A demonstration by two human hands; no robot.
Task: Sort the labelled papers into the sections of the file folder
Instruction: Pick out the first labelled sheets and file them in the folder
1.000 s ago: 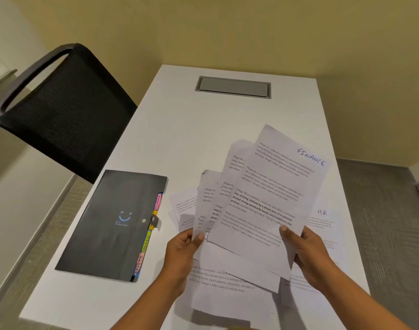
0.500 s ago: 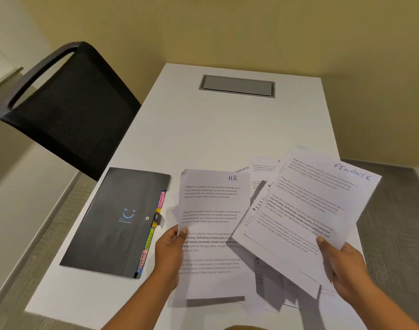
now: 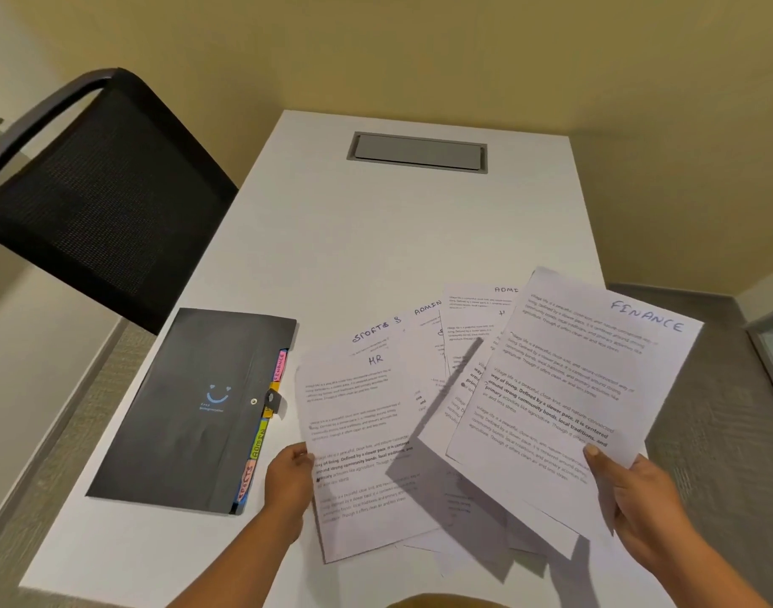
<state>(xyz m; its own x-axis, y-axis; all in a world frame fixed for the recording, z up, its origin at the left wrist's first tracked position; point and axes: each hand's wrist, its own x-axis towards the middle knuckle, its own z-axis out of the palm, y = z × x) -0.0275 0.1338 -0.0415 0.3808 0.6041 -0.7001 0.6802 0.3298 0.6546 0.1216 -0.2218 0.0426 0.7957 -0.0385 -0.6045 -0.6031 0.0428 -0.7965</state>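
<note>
Since half a second ago, the HR sheet (image 3: 367, 432) is brought lower by the left hand (image 3: 288, 480) towards the table (image 3: 376, 239), and a SPORTS sheet (image 3: 376, 333) and an ADMIN sheet (image 3: 426, 326) are uncovered beyond it. Its left edge is pinched between thumb and fingers. The FINANCE sheet (image 3: 573, 388), with more sheets under it, is pinched by the right hand (image 3: 639, 506), thumb on top. The file folder (image 3: 191, 410) is laid closed just left of the left hand, its tabs turned towards that hand.

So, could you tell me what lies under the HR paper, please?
A SPORTS paper pokes out above the HR paper, and an ADMIN paper from its right edge. How many more sheets lie beneath is covered.
</note>
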